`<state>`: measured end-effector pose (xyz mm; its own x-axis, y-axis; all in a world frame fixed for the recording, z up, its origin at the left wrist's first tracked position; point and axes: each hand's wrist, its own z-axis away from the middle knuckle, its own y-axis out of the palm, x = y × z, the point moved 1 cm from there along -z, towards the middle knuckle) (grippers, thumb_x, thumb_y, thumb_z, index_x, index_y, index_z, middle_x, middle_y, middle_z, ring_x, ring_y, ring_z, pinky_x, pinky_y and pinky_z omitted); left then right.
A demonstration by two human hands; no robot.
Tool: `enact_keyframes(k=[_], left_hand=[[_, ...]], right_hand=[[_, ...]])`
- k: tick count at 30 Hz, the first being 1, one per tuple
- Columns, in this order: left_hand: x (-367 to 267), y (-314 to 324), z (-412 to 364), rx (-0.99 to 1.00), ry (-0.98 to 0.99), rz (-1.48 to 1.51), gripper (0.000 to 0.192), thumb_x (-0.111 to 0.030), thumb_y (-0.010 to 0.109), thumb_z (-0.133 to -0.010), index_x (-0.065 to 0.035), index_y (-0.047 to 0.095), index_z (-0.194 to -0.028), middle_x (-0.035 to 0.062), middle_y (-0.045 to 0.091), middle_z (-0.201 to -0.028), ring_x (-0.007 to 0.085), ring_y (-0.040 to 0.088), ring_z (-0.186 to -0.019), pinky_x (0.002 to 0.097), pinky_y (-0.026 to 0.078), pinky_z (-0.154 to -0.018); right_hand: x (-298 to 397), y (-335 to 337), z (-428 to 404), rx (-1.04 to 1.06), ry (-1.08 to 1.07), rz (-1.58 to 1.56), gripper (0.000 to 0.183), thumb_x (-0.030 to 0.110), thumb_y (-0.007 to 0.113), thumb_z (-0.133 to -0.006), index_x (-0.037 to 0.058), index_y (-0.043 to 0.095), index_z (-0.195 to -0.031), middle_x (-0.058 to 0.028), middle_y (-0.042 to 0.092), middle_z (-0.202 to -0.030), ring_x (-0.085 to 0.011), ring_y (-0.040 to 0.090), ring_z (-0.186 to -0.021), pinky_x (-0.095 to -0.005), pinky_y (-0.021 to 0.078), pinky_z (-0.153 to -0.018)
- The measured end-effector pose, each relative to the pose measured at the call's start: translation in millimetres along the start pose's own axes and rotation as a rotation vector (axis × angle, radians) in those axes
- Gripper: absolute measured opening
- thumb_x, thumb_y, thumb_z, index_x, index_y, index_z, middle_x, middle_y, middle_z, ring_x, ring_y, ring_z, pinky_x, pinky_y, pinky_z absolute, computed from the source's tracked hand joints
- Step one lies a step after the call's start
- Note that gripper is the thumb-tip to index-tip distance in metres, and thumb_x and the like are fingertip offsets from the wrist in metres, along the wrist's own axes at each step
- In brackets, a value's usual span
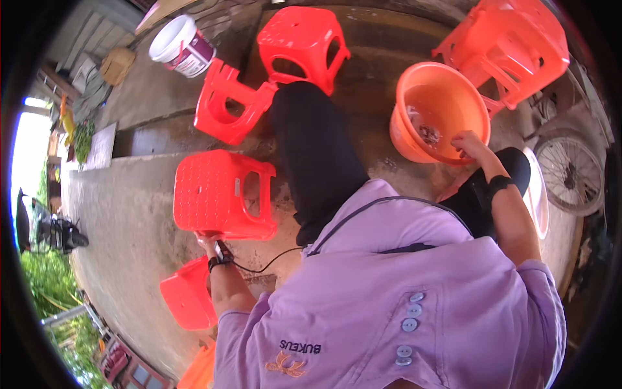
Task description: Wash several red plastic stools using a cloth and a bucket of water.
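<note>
A red plastic stool (201, 192) with a dimpled seat stands to my left. My left hand (208, 241) grips the near edge of its seat, the fingertips hidden by the stool. On the right, my right hand (469, 145) reaches over the near rim of an orange plastic bucket (406, 131). Its fingers are bent inside the bucket, and whether they hold anything is unclear. Shallow water (437, 109) appears to lie in the bucket, with a dark, rumpled patch (429, 135) at its bottom. Black bands circle both my wrists, and a small device with a cable sits at the left one.
More red stools (296, 29) stand ahead, one (228, 109) lying tipped and another (189, 294) behind my left arm. Stacked stools (520, 48) rise beyond the bucket. A white pail (175, 41) is at far left, a spoked wheel (569, 175) and white basin (539, 194) at right.
</note>
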<state>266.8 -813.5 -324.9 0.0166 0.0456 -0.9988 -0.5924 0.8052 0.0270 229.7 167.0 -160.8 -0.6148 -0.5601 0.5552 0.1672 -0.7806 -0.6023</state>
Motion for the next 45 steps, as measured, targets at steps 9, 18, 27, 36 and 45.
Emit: enact_keyframes(k=[9,18,27,36,45], left_hand=[[-179.3,155.1,49.7,-0.449,-0.059,-0.241,0.05,-0.024,0.062,-0.087,0.0033,0.049,-0.126,0.0159,0.057,-0.124,0.0293,0.058,-0.104,0.0451,0.05,-0.087],[-393.4,334.6,65.1,-0.157,0.3,0.179,0.055,-0.033,0.054,-0.095,0.0053,0.045,-0.133,0.0147,0.05,-0.135,0.0279,0.052,-0.118,0.0453,0.04,-0.103],[-463.3,593.8,68.2,0.352,0.229,0.282,0.051,-0.035,0.05,-0.098,-0.0036,0.044,-0.137,0.0109,0.049,-0.139,0.0267,0.048,-0.125,0.0437,0.038,-0.106],[-332.9,803.0,132.2,0.772,-0.028,0.392,0.044,-0.038,0.047,-0.099,-0.0034,0.055,-0.125,0.0104,0.058,-0.126,0.0255,0.056,-0.114,0.0404,0.045,-0.098],[-276.0,857.2,201.5,0.687,-0.241,0.44,0.048,-0.034,0.057,-0.095,0.0041,0.053,-0.124,0.0096,0.058,-0.123,0.0227,0.057,-0.108,0.0376,0.045,-0.095]], right_hand=[[-4.1,-43.8,-4.6,-0.089,0.085,-0.175,0.025,0.026,0.064,-0.086,0.0036,0.066,-0.097,-0.0083,0.062,-0.069,-0.0192,0.062,-0.051,-0.0314,0.0464,-0.044],[-42.0,3.0,-103.9,0.041,-0.11,0.394,0.035,0.025,0.067,-0.082,0.0074,0.065,-0.113,-0.0131,0.065,-0.074,-0.0245,0.068,-0.072,-0.0347,0.0543,-0.063],[-25.5,79.4,-115.5,-0.006,-0.046,0.18,0.065,0.022,0.077,-0.069,0.0158,0.055,-0.13,-0.0146,0.064,-0.113,-0.0304,0.068,-0.091,-0.0387,0.0543,-0.083],[-26.9,7.4,-128.3,-0.501,0.462,-0.232,0.028,0.016,0.059,-0.083,-0.0003,0.067,-0.104,-0.0221,0.065,-0.107,-0.0384,0.066,-0.092,-0.0442,0.054,-0.079],[-0.1,51.9,-132.2,0.221,0.082,0.271,0.085,0.046,0.076,-0.067,0.028,0.041,-0.142,-0.0182,0.038,-0.145,-0.0454,0.031,-0.132,-0.0616,0.0381,-0.095]])
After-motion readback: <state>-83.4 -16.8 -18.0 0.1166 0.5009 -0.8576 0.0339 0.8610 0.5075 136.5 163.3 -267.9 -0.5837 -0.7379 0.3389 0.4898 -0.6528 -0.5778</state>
